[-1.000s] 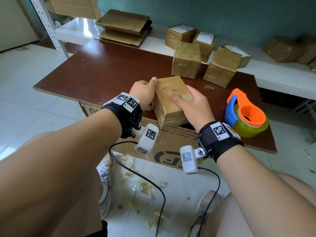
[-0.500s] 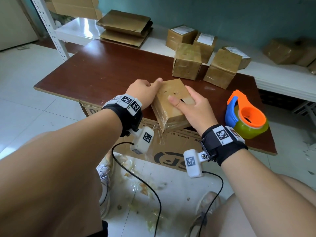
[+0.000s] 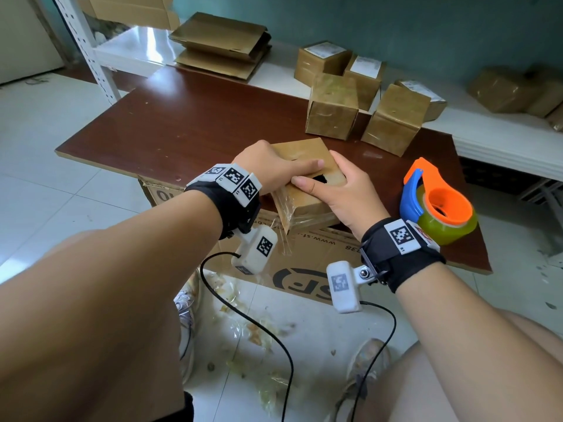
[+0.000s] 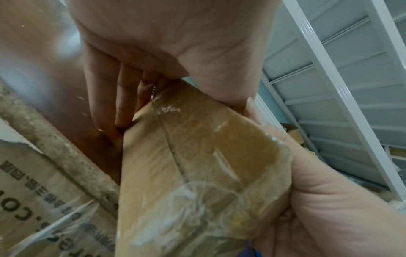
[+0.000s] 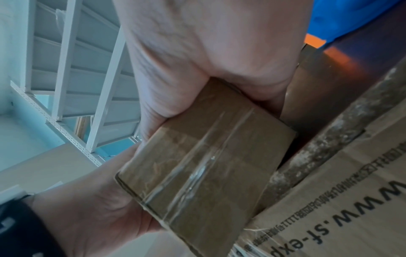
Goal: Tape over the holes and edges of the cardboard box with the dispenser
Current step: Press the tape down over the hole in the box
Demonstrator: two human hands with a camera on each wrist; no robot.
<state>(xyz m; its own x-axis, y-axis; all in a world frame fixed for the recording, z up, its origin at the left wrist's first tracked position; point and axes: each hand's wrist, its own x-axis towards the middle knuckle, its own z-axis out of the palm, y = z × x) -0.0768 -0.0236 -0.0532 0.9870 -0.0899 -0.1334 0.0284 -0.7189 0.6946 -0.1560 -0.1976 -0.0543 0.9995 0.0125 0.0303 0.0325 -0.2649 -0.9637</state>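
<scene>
Dark wooden bench (image 3: 189,129) in a stockroom: the left hand (image 3: 268,169) and right hand (image 3: 344,193) both grip the cardboard box (image 3: 304,205) at its near edge. Tape covers its sides, but a hole on top gapes; the dispenser (image 3: 438,202) sits idle just beside.

Both hands (image 3: 313,185) on cardboard box (image 3: 307,196)
</scene>
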